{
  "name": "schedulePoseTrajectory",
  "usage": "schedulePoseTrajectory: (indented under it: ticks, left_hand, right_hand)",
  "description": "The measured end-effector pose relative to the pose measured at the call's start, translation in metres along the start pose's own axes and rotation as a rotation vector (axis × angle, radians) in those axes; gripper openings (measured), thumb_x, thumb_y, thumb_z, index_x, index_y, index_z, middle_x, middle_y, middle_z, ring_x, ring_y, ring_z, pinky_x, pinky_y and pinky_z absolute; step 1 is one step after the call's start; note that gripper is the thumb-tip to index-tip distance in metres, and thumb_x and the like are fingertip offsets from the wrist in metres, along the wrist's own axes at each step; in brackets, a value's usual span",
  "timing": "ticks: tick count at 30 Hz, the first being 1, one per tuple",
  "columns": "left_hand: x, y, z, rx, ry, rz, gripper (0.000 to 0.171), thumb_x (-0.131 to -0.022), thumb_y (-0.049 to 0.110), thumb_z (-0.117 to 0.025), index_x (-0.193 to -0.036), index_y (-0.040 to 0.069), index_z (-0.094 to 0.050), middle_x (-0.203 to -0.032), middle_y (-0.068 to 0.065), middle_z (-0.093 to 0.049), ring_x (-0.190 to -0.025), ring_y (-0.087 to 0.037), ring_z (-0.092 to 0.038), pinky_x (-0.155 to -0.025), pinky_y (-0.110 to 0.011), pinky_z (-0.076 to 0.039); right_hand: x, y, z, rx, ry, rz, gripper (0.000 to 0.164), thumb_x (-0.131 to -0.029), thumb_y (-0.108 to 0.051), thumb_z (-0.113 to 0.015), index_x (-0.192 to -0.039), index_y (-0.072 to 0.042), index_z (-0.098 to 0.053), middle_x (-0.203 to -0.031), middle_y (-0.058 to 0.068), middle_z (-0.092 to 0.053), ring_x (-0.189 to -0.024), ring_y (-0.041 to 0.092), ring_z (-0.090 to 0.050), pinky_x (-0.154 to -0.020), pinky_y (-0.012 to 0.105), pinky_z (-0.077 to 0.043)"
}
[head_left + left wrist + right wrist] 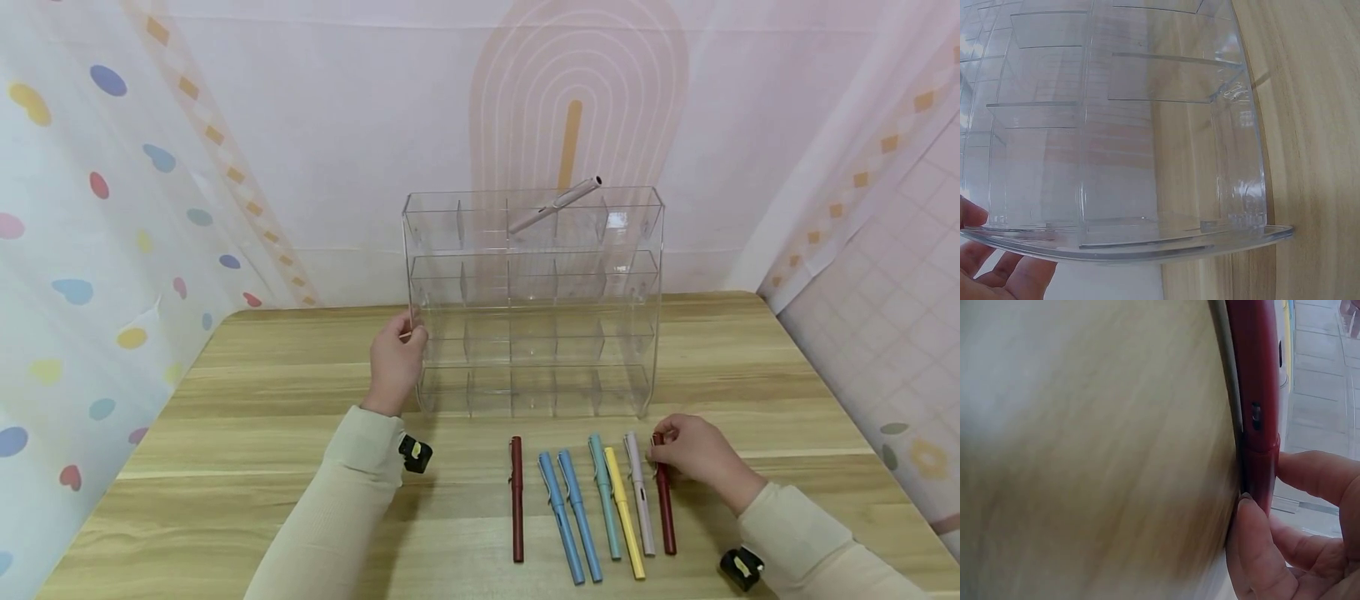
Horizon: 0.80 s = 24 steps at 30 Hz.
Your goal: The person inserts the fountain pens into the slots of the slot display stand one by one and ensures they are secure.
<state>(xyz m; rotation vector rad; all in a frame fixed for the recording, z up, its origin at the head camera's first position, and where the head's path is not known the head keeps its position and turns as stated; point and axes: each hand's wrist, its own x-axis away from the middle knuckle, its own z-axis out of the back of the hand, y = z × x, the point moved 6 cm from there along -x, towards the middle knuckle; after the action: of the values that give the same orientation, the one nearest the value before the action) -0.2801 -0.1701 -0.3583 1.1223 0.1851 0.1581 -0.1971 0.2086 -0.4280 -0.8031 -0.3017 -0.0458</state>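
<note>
A clear acrylic pen rack [532, 367] with tiers of compartments stands upright on the table. My left hand [397, 358] grips its left side wall; in the left wrist view the thumb and fingers of that hand [1004, 275] lie on either side of the wall's edge [1129, 250]. At the right end of a row of pens, my right hand [697, 454] pinches a dark red pen [665, 508] near its upper, capped end. The right wrist view shows that red pen [1257, 381] between thumb and fingers [1310, 475]. A pale pink pen [558, 204] leans in the rack's top tier.
Left of the held pen lie a pale lilac pen [641, 500], a yellow pen [625, 517], a teal pen [606, 500], two blue pens [581, 521] and a brownish-red pen [517, 500]. Behind the wooden table [300, 383] hangs a patterned cloth [360, 150].
</note>
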Motion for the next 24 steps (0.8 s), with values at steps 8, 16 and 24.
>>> schedulePoseTrajectory:
  ticks: [8, 16, 24]
  left_hand:
    - [-0.001, 0.0, -0.001, 0.013, 0.003, -0.005, 0.04, -0.097, 0.011, -0.044, -0.135, 0.001, -0.053, -0.126, -0.02, -0.059, -0.118, -0.031, -0.055, -0.092, -0.043, -0.048]
    - [-0.001, 0.0, -0.001, 0.012, -0.003, -0.003, 0.039, -0.097, 0.011, -0.045, -0.134, 0.001, -0.053, -0.127, -0.02, -0.058, -0.119, -0.031, -0.054, -0.093, -0.044, -0.048]
    - [-0.001, -0.001, 0.0, 0.014, 0.0, 0.0, 0.038, -0.097, 0.011, -0.044, -0.131, 0.001, -0.055, -0.128, -0.018, -0.058, -0.119, -0.031, -0.054, -0.092, -0.043, -0.048]
  right_hand:
    - [-0.002, 0.002, 0.003, -0.016, 0.009, -0.025, 0.032, -0.08, -0.006, -0.066, -0.106, 0.012, -0.057, -0.087, 0.015, -0.059, -0.068, 0.018, -0.058, -0.057, 0.033, -0.055]
    - [-0.003, 0.005, 0.013, -0.06, 0.028, -0.032, 0.034, -0.082, -0.006, -0.062, -0.109, 0.013, -0.054, -0.092, 0.018, -0.059, -0.073, 0.02, -0.059, -0.059, 0.034, -0.055]
    - [0.0, -0.001, 0.033, -0.142, 0.07, -0.012, 0.036, -0.085, -0.007, -0.059, -0.114, 0.013, -0.05, -0.09, 0.013, -0.054, -0.072, 0.017, -0.059, -0.063, 0.034, -0.056]
